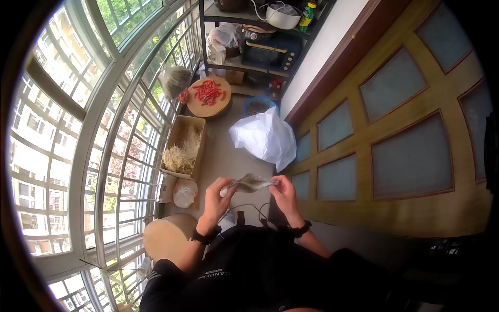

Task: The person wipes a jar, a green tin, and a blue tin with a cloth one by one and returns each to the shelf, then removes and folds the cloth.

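Note:
A small grey-green cloth-like piece (pixel 251 183) is stretched between my two hands, in front of my chest. My left hand (pixel 213 200) pinches its left end, with the fingers curled over the edge. At the right end, my right hand (pixel 284 194) grips it between thumb and fingers. The middle of the piece is folded and slightly raised. What exactly it is cannot be made out. Dark bands circle both wrists. A thin dark cord (pixel 244 205) loops just below the hands.
Ahead lies a white plastic bag (pixel 266 136) by a blue basin (pixel 254 99). To the left are a cardboard box (pixel 200 151) of straw-like material, a round board (pixel 195 108) with red peppers, and a round stool (pixel 165 236). A shelf (pixel 223 18) stands behind; a panelled door (pixel 332 122) is right.

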Motion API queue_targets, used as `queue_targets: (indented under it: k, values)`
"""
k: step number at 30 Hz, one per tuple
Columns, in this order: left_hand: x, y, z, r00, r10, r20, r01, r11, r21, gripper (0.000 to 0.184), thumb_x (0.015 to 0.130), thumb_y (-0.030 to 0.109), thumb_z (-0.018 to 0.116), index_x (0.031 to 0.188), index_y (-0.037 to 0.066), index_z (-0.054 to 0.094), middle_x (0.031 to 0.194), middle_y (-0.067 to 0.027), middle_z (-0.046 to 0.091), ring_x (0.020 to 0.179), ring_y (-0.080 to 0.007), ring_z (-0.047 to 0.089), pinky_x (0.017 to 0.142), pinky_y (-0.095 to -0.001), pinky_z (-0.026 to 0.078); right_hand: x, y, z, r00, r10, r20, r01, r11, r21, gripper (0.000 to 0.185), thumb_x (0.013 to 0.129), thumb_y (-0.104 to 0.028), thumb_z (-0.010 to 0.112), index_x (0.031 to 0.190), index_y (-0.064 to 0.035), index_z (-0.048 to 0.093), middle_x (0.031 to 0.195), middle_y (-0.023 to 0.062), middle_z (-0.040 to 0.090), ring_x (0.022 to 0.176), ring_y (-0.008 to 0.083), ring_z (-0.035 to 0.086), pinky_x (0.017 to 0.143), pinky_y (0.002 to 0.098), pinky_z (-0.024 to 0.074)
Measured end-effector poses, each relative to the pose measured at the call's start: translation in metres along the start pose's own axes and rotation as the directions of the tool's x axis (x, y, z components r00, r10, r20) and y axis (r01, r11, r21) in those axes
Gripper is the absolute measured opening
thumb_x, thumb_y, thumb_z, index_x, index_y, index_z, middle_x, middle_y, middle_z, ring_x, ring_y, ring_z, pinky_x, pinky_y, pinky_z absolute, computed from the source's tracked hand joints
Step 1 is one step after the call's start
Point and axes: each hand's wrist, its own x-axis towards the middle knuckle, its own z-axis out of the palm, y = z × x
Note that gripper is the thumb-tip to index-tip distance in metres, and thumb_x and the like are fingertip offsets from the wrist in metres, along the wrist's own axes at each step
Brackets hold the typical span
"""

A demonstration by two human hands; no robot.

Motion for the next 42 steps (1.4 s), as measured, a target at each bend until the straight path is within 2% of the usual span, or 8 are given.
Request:
queue_targets:
  k: [5, 13, 18, 20, 27, 31, 35, 42]
  values:
    - [0.094, -0.031, -0.024, 0.997, -0.002, 0.073, 0.003, 1.0, -0.018, 0.014, 0.087, 0.006, 0.07, 0.098, -0.002, 0.069, 0.085, -0.0129, 0.065, 0.077, -0.0237, 0.06, 0.073, -0.0331, 0.048, 0.058, -0.026, 0.032, 1.0, -0.021, -0.002, 0.02, 0.986, -0.165, 0.025, 0.087, -0.004, 0.069, 0.11, -0.0016, 0.061, 0.087, 0.0026, 0.067, 0.079, 0.0103, 0.065, 0.072, 0.0259, 0.0504]
    - [0.209, -0.039, 0.012, 0.992, 0.023, 0.124, -0.017, 0.998, -0.054, 0.013, 0.086, 0.006, 0.071, 0.097, -0.001, 0.07, 0.081, -0.011, 0.063, 0.075, -0.0214, 0.058, 0.07, -0.0315, 0.047, 0.163, -0.001, 0.025, 0.999, 0.04, 0.001, -0.04, 0.999, 0.032, 0.025, 0.088, -0.004, 0.07, 0.111, -0.0026, 0.062, 0.088, 0.003, 0.068, 0.079, 0.0089, 0.064, 0.071, 0.0242, 0.0501]
    - [0.289, -0.035, 0.037, 0.98, -0.132, 0.151, 0.168, 0.951, -0.261, 0.017, 0.098, 0.011, 0.064, 0.109, -0.002, 0.065, 0.093, -0.0015, 0.067, 0.086, -0.0068, 0.062, 0.076, -0.0224, 0.05, 0.252, -0.02, 0.003, 0.999, 0.046, -0.02, -0.042, 0.985, 0.169, 0.028, 0.087, -0.005, 0.068, 0.114, -0.0025, 0.061, 0.096, 0.0058, 0.067, 0.076, 0.0089, 0.061, 0.071, 0.0251, 0.0486]
    - [0.322, -0.028, 0.054, 0.985, -0.063, 0.159, 0.101, 0.964, -0.247, 0.017, 0.098, 0.011, 0.064, 0.11, -0.002, 0.064, 0.094, -0.002, 0.067, 0.086, -0.0075, 0.062, 0.076, -0.0229, 0.05, 0.278, -0.029, -0.008, 0.994, 0.036, -0.105, -0.006, 0.963, 0.271, 0.029, 0.088, -0.004, 0.066, 0.117, -0.0021, 0.06, 0.095, 0.0043, 0.066, 0.074, 0.0089, 0.06, 0.068, 0.025, 0.048]
    - [0.382, 0.0, 0.13, 0.946, -0.015, 0.324, 0.097, 0.966, -0.239, 0.018, 0.098, 0.01, 0.063, 0.112, -0.001, 0.063, 0.097, -0.0034, 0.066, 0.087, -0.0081, 0.063, 0.077, -0.0241, 0.05, 0.33, -0.02, -0.026, 0.939, -0.275, -0.204, 0.283, 0.959, 0.007, 0.024, 0.091, -0.007, 0.067, 0.114, -0.0011, 0.064, 0.104, 0.0071, 0.068, 0.086, 0.0177, 0.066, 0.07, 0.0288, 0.0515]
    - [0.402, 0.007, 0.168, 0.885, 0.072, 0.459, -0.014, 0.992, -0.129, 0.018, 0.09, 0.007, 0.069, 0.106, -0.002, 0.068, 0.09, -0.0076, 0.065, 0.079, -0.0138, 0.06, 0.073, -0.0278, 0.049, 0.345, -0.036, -0.039, 0.998, 0.044, -0.045, -0.035, 0.985, 0.169, 0.037, 0.09, -0.009, 0.069, 0.124, -0.002, 0.055, 0.109, 0.0112, 0.067, 0.094, 0.0192, 0.065, 0.079, 0.0309, 0.0525]
    - [0.428, 0.017, 0.187, 0.831, 0.148, 0.537, -0.091, 0.987, -0.132, 0.017, 0.089, 0.007, 0.07, 0.105, 0.0, 0.069, 0.087, -0.0081, 0.063, 0.076, -0.0159, 0.057, 0.07, -0.0287, 0.047, 0.368, -0.01, -0.042, 0.974, -0.189, -0.125, 0.206, 0.968, 0.143, 0.036, 0.091, -0.002, 0.065, 0.124, -0.0004, 0.05, 0.109, 0.0114, 0.062, 0.097, 0.0195, 0.064, 0.083, 0.032, 0.0523]
    - [0.48, 0.013, 0.206, 0.676, 0.109, 0.729, 0.022, 0.985, -0.169, 0.026, 0.085, 0.009, 0.073, 0.11, 0.003, 0.069, 0.097, -0.0069, 0.064, 0.089, -0.0176, 0.06, 0.078, -0.0304, 0.047, 0.405, 0.046, -0.042, 0.97, -0.102, -0.222, 0.142, 0.975, 0.172, 0.029, 0.097, -0.008, 0.058, 0.123, 0.0003, 0.049, 0.11, 0.009, 0.059, 0.104, 0.0202, 0.061, 0.089, 0.0341, 0.0507]
